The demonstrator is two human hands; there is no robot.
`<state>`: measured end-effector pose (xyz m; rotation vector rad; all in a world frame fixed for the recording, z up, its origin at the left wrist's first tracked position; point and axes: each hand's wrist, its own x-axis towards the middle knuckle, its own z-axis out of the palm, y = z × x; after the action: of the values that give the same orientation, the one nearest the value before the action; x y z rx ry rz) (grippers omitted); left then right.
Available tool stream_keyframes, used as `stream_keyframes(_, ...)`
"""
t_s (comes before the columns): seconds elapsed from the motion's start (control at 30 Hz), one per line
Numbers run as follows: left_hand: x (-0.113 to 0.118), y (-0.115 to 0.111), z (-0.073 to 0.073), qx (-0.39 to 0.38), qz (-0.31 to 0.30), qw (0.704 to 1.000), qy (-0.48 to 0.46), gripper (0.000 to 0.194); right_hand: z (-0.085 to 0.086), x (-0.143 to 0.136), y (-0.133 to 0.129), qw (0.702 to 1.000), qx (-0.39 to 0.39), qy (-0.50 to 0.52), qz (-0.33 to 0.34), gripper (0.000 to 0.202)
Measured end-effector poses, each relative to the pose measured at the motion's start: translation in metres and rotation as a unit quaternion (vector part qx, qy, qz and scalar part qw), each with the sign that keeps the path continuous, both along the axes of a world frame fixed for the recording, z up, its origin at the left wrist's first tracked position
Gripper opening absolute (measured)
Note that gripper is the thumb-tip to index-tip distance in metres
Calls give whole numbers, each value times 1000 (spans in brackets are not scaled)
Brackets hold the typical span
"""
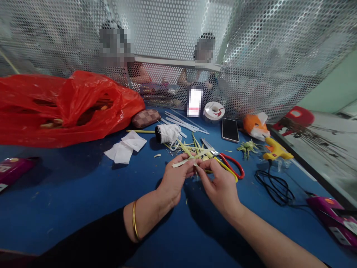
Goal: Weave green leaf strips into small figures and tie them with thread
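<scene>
You have a pale flat strip [180, 163] pinched between the thumb and fingers of your left hand [173, 182], in front of you and just above the blue tabletop [106, 208]. Its long axis runs slantwise: one end pokes out to the left past your left thumb, the other reaches away and to the right, over the yellow-green trimmings [195, 143]. Your right hand [223, 186] is at the strip's near side, thumb and forefinger drawn close together, almost meeting your left fingertips. Your left is the nearer hand to the poking-out end; both are close to the middle.

You cannot tell whether your right fingertips grip this strip, another piece or nothing, since the fingers cover the meeting point. Your left fingers' undersides are hidden too.

Just beyond your right hand lie the scissors [240, 172], blades pointing away and to the left, one handle partly hidden behind your knuckles. The spool of white cord [170, 133] rests on its side past the trimmings. Farther out, the red plastic bag [122, 108] is cut off at the left edge, and its contents are hard to make out.
</scene>
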<state>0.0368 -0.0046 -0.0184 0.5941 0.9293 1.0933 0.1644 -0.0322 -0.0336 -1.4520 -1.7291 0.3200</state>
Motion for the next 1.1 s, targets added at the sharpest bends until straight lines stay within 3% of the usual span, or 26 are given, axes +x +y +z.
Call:
stream_keyframes(0.13, 1, 1, 3, 0, 1, 1000, -30, 21, 3, -2, 1, 993, -29, 115, 28, 16)
stream_keyframes(0.3, 0, 2, 2, -7, 9, 999, -52, 28, 5, -5, 5, 944, -112, 306, 47, 18)
stream_keyframes(0.67, -1, 4, 0, -20, 35, 999, -19, 31, 4, -7, 8, 855, -223, 467, 48, 24)
stream_keyframes(0.77, -1, 4, -1, -18, 31, 999, -28, 27, 3, -6, 7, 872, -201, 441, 66, 20)
stream_keyframes(0.83, -1, 5, -2, -25, 24, 999, -39, 22, 2, -6, 6, 905, -148, 391, 82, 15)
stream_keyframes(0.9, -2, 6, -2, -42, 25, 998, -49, 18, 1, -5, 5, 947, -74, 295, 101, 5)
stream_keyframes(0.97, -3, 7, -2, -56, 27, 997, -51, 16, -1, -4, 4, 976, -3, 182, 120, 11)
stream_keyframes(1.1, -4, 8, -2, -51, 13, 997, -56, 14, -5, 0, 3, 987, 66, 71, 131, 23)
